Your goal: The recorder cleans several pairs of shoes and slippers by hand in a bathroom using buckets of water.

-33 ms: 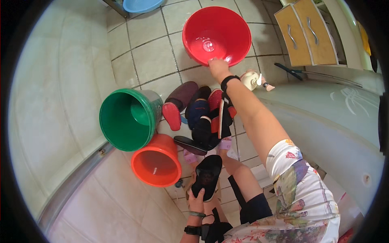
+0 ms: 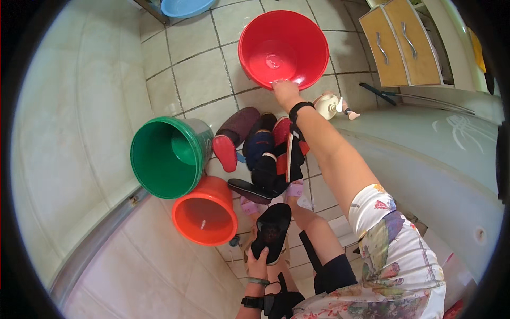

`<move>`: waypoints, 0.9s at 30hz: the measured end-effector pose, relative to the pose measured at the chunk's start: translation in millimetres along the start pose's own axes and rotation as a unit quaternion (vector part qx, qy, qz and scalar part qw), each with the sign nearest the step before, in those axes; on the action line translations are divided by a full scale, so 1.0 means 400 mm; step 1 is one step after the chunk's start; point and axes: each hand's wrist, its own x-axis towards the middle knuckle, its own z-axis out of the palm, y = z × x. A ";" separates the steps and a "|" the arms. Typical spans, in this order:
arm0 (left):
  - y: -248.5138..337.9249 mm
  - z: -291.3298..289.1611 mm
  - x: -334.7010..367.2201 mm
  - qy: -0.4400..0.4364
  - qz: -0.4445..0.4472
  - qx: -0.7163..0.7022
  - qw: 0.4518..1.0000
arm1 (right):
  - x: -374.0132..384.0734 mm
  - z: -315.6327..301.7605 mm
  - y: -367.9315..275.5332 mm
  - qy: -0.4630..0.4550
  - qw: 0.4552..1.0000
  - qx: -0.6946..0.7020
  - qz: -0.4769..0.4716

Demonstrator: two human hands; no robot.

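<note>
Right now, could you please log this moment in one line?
left hand: holds black shoe; right hand: grips red bucket rim; nearby: other shoes

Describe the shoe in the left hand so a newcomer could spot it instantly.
Start at the orange bucket at lower left, then move right to the left hand. Its grip holds the near end of a black shoe. Unlike the shoes piled beyond it, this one is in hand, closest to the person's body.
</note>
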 end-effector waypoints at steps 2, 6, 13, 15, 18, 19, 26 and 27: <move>0.002 0.014 0.001 -0.012 -0.002 0.018 1.000 | -0.013 0.028 0.016 -0.009 1.000 0.014 0.009; 0.009 0.009 -0.004 -0.014 0.003 -0.005 1.000 | -0.045 0.017 -0.022 -0.035 0.997 0.066 -0.011; 0.032 -0.007 -0.018 -0.005 0.012 -0.030 0.999 | -0.118 -0.016 -0.096 0.032 0.983 0.177 -0.032; 0.015 -0.035 -0.020 0.009 0.015 -0.013 1.000 | -0.109 -0.065 -0.113 0.047 0.978 0.203 -0.022; 0.016 -0.035 -0.027 -0.003 0.024 -0.025 0.999 | -0.050 -0.144 -0.050 0.093 0.952 0.292 0.008; 0.021 -0.040 -0.035 -0.011 0.028 -0.050 0.998 | -0.040 -0.179 -0.035 0.091 0.922 0.375 0.012; 0.051 -0.086 -0.096 -0.012 0.036 -0.049 0.998 | -0.096 -0.424 -0.075 0.125 0.583 0.796 0.104; 0.065 -0.098 -0.108 -0.018 0.043 -0.028 0.999 | -0.116 -0.462 -0.096 0.123 0.503 0.850 0.098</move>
